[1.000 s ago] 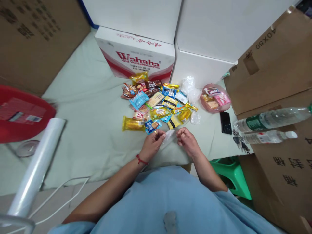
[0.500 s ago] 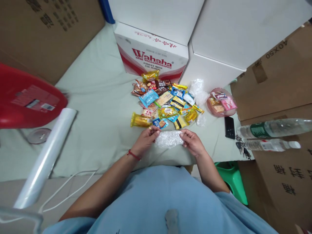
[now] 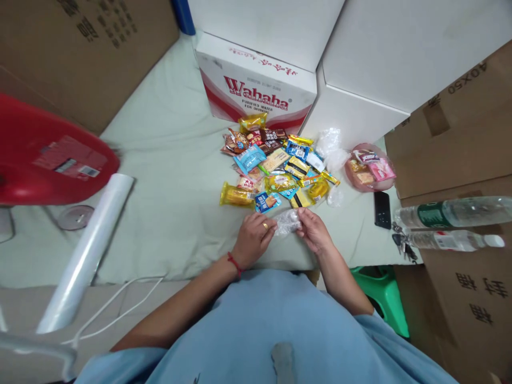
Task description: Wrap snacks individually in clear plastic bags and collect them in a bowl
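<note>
A crinkled piece of clear bubble wrap (image 3: pixel 286 222) is stretched between my two hands, just above the near edge of the cloth-covered table. My left hand (image 3: pixel 255 237), with a ring and a red string bracelet, is closed on its left end, fingers curled over it. The right end is pinched by my right hand (image 3: pixel 312 228) between thumb and fingers. Right in front of them lies a pile of wrapped snacks (image 3: pixel 280 165) in yellow, blue and brown packets. Crumpled clear plastic (image 3: pixel 332 149) sits at the pile's right side.
Behind the pile stands a Wahaha water carton (image 3: pixel 260 90). At right are a pink bowl of snacks (image 3: pixel 370 184), a phone (image 3: pixel 382 210), keys (image 3: pixel 404 246) and two bottles (image 3: pixel 460 212). A plastic roll (image 3: pixel 88 256) and a red container (image 3: pixel 52 154) are at left.
My left hand has turned and folded over its end of the bubble wrap, so less of the wrap shows. The right hand keeps its pinch. The view has shifted slightly.
</note>
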`<action>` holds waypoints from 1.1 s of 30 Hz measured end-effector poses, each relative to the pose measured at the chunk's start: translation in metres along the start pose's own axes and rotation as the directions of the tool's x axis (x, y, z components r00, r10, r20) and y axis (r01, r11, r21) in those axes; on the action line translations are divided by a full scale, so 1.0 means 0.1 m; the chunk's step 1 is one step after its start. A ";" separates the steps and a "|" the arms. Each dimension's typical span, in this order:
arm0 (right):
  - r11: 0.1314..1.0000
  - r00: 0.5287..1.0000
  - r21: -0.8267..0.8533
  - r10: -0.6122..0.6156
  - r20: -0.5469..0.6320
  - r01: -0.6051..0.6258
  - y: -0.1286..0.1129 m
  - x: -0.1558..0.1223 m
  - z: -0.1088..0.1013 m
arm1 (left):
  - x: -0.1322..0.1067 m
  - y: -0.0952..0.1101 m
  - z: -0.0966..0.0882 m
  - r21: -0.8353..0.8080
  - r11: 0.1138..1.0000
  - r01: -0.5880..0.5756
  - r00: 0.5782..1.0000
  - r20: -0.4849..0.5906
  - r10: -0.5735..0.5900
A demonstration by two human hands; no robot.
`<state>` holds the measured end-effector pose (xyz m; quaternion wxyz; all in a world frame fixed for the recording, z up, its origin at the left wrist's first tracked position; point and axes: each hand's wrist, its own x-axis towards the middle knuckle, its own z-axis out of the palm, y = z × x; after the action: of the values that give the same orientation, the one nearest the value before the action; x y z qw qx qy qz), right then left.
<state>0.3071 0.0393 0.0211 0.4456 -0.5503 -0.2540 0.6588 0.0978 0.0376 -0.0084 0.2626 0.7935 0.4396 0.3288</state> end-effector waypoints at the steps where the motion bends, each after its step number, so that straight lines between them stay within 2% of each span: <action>1: 0.999 0.999 -0.004 -0.040 -0.005 0.040 0.02 0.00 0.01 | 0.01 -0.01 0.04 -0.019 0.999 0.029 0.999 -0.013 -0.030; 4: 0.983 0.988 -0.106 -0.153 0.000 0.153 0.12 0.00 0.03 | 0.03 0.00 0.09 -0.096 0.991 0.095 0.993 -0.062 -0.101; 7: 0.974 0.985 -0.150 -0.171 0.005 0.169 0.20 0.01 0.00 | 0.04 0.03 0.10 -0.233 0.949 0.213 0.968 -0.083 -0.238; 8: 0.976 0.986 -0.145 -0.167 -0.005 0.165 0.21 0.01 -0.02 | 0.04 0.03 0.09 -0.294 0.916 0.271 0.948 -0.085 -0.308; 10: 0.977 0.987 -0.144 -0.160 -0.023 0.155 0.20 0.01 -0.08 | 0.06 0.01 0.08 -0.452 0.804 0.387 0.880 -0.080 -0.469; 13: 0.989 0.993 -0.101 -0.115 -0.018 0.113 0.14 0.01 -0.16 | 0.09 -0.05 0.07 -0.626 0.626 0.465 0.773 -0.057 -0.632; 17: 0.999 0.999 -0.030 -0.030 0.023 0.031 0.12 -0.01 -0.22 | 0.11 -0.11 0.08 -0.685 0.545 0.483 0.723 -0.039 -0.689; 19: 0.983 0.991 -0.148 -0.120 -0.066 0.109 0.14 -0.03 -0.22 | 0.09 -0.11 0.09 -0.714 0.514 0.476 0.706 -0.039 -0.707; 20: 0.950 0.967 -0.255 -0.218 -0.133 0.179 0.16 -0.05 -0.21 | 0.09 -0.10 0.10 -0.729 0.501 0.467 0.700 -0.041 -0.713; 22: 0.818 0.877 -0.487 -0.441 -0.190 0.305 0.19 -0.10 -0.16 | 0.07 -0.07 0.12 -0.754 0.484 0.444 0.697 -0.049 -0.715; 23: 0.735 0.842 -0.580 -0.519 -0.147 0.352 0.22 -0.12 -0.11 | 0.07 -0.05 0.13 -0.761 0.482 0.434 0.700 -0.053 -0.712; 24: 0.653 0.826 -0.648 -0.559 -0.064 0.392 0.24 -0.14 -0.06 | 0.07 -0.04 0.13 -0.764 0.485 0.425 0.704 -0.057 -0.708; 26: 0.517 0.832 -0.724 -0.536 0.142 0.457 0.30 -0.16 0.05 | 0.07 -0.02 0.14 -0.764 0.494 0.415 0.711 -0.067 -0.700; 28: 0.454 0.847 -0.751 -0.465 0.258 0.479 0.36 -0.13 0.12 | 0.07 -0.03 0.12 -0.766 0.500 0.404 0.710 -0.082 -0.699; 29: 0.473 0.858 -0.745 -0.443 0.260 0.470 0.38 -0.10 0.14 | 0.06 -0.04 0.11 -0.767 0.504 0.398 0.704 -0.098 -0.704; 30: 0.528 0.874 -0.721 -0.427 0.232 0.449 0.39 -0.08 0.13 | 0.05 -0.07 0.09 -0.767 0.508 0.391 0.694 -0.117 -0.711; 33: 0.797 0.937 -0.505 -0.340 0.076 0.331 0.35 -0.04 0.02 | 0.02 -0.17 0.04 -0.773 0.513 0.374 0.650 -0.175 -0.739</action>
<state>0.2946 0.0198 -0.0056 0.3958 -0.6007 -0.5083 0.4735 0.0928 0.0469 -0.0224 0.5065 0.3358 0.5778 0.5449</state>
